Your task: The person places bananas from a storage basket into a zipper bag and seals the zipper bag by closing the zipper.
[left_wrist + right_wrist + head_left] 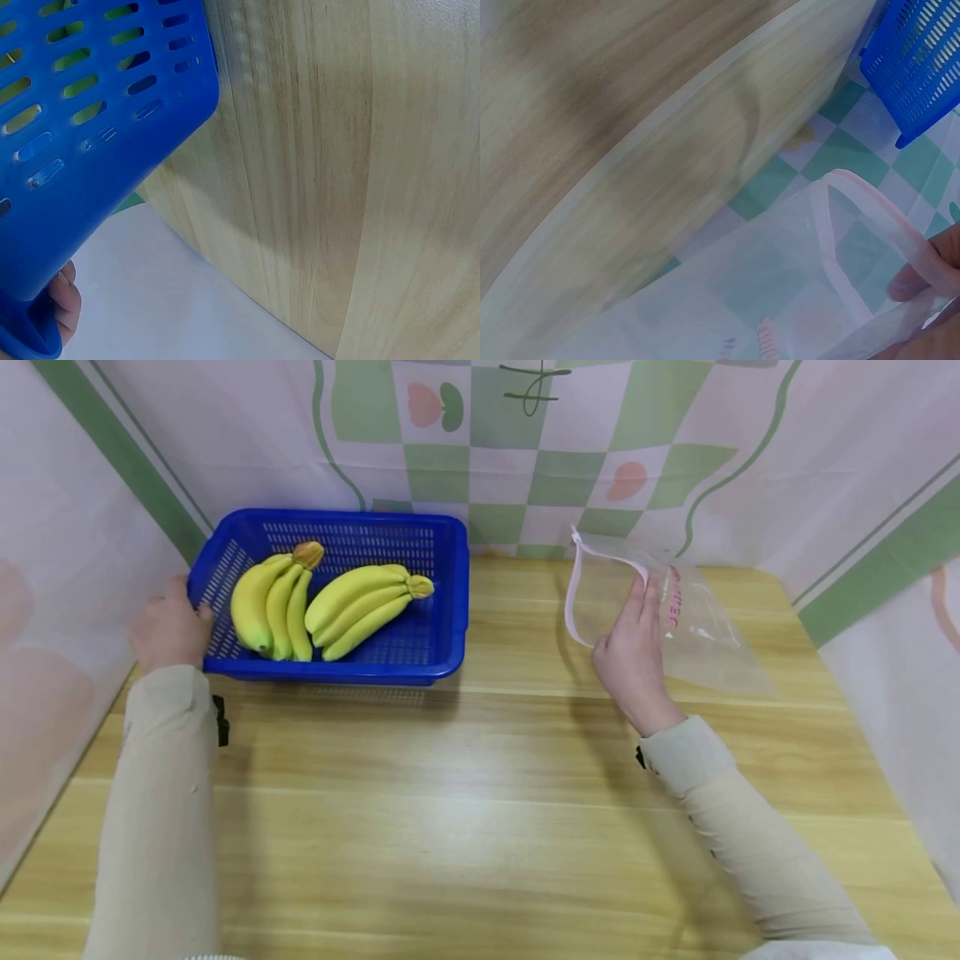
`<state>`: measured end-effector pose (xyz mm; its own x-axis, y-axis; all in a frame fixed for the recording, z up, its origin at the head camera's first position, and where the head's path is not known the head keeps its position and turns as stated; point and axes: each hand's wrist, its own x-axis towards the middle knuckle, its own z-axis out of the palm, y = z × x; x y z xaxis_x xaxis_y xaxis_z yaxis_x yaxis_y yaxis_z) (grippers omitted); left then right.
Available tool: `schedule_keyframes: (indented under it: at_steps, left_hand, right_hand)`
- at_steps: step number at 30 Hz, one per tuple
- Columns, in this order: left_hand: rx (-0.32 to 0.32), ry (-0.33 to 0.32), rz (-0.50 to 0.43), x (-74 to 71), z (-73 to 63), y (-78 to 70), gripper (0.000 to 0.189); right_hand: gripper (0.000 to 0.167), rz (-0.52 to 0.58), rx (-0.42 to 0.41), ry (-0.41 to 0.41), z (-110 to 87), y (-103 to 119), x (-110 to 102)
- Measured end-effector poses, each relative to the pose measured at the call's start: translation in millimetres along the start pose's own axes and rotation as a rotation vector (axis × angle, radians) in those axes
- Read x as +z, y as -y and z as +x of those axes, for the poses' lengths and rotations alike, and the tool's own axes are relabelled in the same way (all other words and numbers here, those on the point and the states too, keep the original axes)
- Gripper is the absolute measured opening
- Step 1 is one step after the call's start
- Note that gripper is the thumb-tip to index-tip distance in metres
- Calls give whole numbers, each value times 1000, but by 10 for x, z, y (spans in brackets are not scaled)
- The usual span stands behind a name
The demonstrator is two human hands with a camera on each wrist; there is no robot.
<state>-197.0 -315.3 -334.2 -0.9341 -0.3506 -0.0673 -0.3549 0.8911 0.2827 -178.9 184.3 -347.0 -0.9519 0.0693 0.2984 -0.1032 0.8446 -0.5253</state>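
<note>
My left hand (174,625) grips the left rim of a blue plastic basket (337,670), its thumb over the inside edge. In the left wrist view, fingers (66,300) curl under the rim beside the slotted wall. Two bunches of bananas lie in the basket: the left bunch (277,606) with its stem toward the back, the right bunch (363,610) with its stem to the right. My right hand (636,652) pinches the edge of a clear zip bag (705,635) with a pink seal and pink lettering. The bag's mouth gapes toward the basket.
The wooden table (450,827) lies under both arms. A curtain (570,468) with green and white checks hangs along the back edge, and plain pale cloth with green bands borders the left and right sides.
</note>
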Motion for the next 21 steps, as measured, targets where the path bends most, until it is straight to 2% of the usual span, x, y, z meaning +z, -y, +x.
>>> schedule_keyframes:
  at_steps: [11, 21]
  left_hand:
    - [6, -2, 7, -6, -25, -9, 58]
    - [-7, 19, -3, -1, -7, -7, 59]
  right_hand:
    - [86, -25, 24, 43, -1, -9, -44]
    - [86, -42, 6, 3, 5, -20, -74]
